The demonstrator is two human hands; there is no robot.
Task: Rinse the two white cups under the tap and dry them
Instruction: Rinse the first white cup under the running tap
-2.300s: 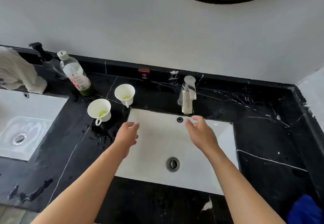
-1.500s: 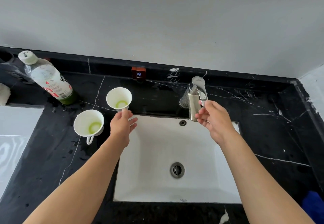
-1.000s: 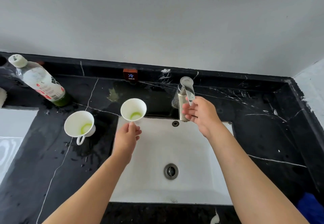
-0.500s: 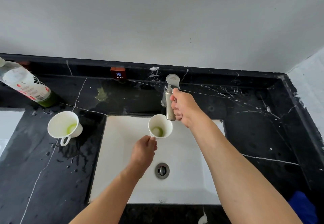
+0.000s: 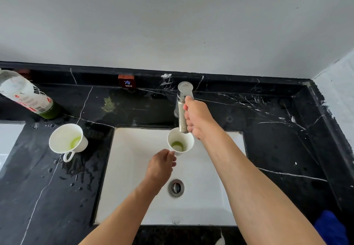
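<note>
My left hand (image 5: 160,168) grips the handle of a white cup (image 5: 180,142) with green residue in its bottom, held over the white sink (image 5: 138,168) right under the spout of the steel tap (image 5: 183,108). My right hand (image 5: 199,118) is closed around the tap's lever. No water stream is visible. The second white cup (image 5: 66,139), also with green residue, stands on the wet black counter (image 5: 57,196) left of the sink, handle toward me.
A plastic bottle (image 5: 26,97) with green liquid leans at the counter's back left. A small red "COLD" tag (image 5: 126,81) sits on the backsplash. A second basin (image 5: 7,141) lies at the far left. Blue cloth (image 5: 331,227) shows at the lower right.
My left hand lifted the right-hand cup off the counter and carried it over the sink to under the spout. My right hand rose to the tap and took hold of its lever.
</note>
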